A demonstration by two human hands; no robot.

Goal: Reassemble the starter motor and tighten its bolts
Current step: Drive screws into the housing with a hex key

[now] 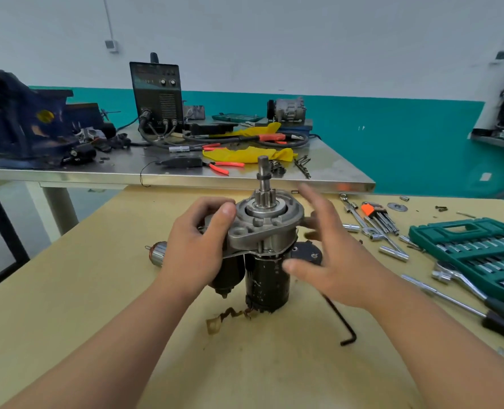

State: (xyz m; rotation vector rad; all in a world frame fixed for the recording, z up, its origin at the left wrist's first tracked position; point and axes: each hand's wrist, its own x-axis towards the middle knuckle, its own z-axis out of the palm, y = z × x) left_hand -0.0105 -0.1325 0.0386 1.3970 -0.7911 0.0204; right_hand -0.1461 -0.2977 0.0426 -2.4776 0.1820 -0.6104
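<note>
The starter motor (267, 270) stands upright on the wooden table (97, 290), black body below, grey aluminium nose housing (270, 222) on top, pinion shaft (264, 178) pointing up. My left hand (197, 240) grips the left side of the housing, thumb on its rim. My right hand (330, 249) is at the right side of the motor with fingers spread and straight, blurred, its thumb touching the black body. A black end cap (308, 252) lies behind the motor, partly hidden. An armature (158, 253) lies at the left, mostly behind my left hand.
A black hex key (343, 323) lies right of the motor. A green socket set case (477, 255), ratchet (463, 283), loose sockets and hex key set (376, 212) crowd the right side. A steel bench (186, 172) behind carries a vise, a welder and pliers.
</note>
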